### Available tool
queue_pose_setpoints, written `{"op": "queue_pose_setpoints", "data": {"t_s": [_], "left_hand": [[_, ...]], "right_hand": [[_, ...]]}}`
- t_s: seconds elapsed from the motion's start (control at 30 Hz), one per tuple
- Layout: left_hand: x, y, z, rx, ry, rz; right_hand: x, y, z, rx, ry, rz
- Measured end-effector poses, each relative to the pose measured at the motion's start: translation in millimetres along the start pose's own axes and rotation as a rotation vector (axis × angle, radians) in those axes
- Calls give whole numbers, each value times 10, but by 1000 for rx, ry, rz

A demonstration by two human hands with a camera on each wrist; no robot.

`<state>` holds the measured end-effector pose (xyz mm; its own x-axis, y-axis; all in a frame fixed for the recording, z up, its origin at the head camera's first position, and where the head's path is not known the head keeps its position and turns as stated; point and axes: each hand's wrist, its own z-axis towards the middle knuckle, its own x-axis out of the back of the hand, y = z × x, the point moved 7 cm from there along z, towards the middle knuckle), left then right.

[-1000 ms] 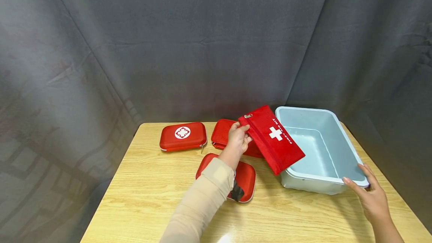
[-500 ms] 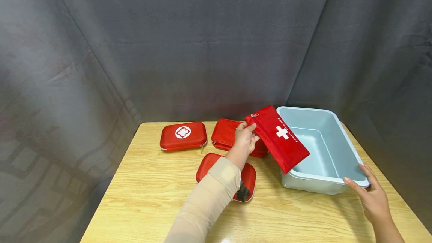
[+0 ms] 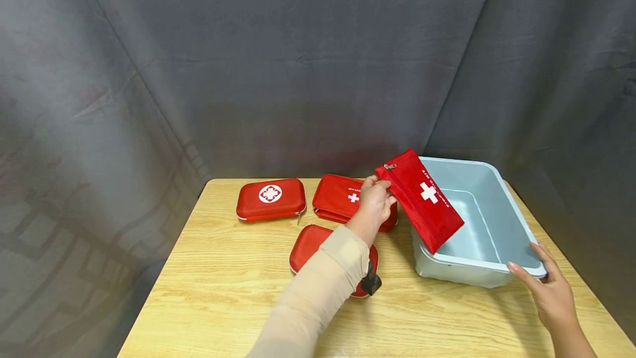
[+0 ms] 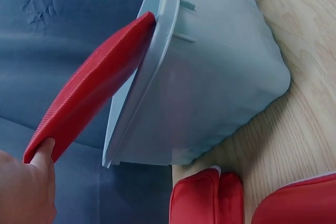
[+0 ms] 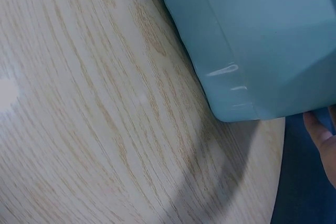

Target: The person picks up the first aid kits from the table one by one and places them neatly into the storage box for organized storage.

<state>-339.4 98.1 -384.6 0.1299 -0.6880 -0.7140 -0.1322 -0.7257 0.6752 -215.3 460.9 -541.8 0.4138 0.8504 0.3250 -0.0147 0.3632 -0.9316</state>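
My left hand (image 3: 376, 201) pinches a flat red zip pouch (image 3: 412, 211) by its left edge. White lettering reads FIRST AID KIT beside a white cross on it. The pouch slants over the left rim of a pale blue plastic bin (image 3: 504, 203). In the left wrist view, the pouch (image 4: 94, 80) reaches across the bin's rim (image 4: 165, 35), with the thumb of the left hand (image 4: 31, 182) on its near end. My right hand (image 3: 549, 286) grips the bin's near right corner, thumb in front and fingers over the side rim. Only part of the right hand (image 5: 325, 145) shows in the right wrist view.
Several red first-aid cases lie on the wooden table (image 3: 199, 291): one with a round white emblem (image 3: 270, 199) at back left, one with a small cross (image 3: 333, 198) behind my left hand, and another (image 3: 308, 247) partly under my left forearm. A grey curtain (image 3: 308, 70) hangs behind.
My left hand has carried the red pouch rightward, further over the bin. The cross on the case behind it has come into sight. My right hand keeps its hold on the bin's corner.
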Motion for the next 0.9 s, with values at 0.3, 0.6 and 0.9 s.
{"op": "queue_pose_setpoints", "data": {"t_s": [0.3, 0.6, 0.9], "left_hand": [[-84, -108, -23, -25, 32, -4], [-148, -207, -47, -32, 71, 15], [-243, -250, -67, -105, 97, 43]], "right_hand": [[-143, -761, -316, -54, -19, -7], [-142, -622, -266, -61, -35, -20], [-54, -264, -110, -31, -26, 32]]}}
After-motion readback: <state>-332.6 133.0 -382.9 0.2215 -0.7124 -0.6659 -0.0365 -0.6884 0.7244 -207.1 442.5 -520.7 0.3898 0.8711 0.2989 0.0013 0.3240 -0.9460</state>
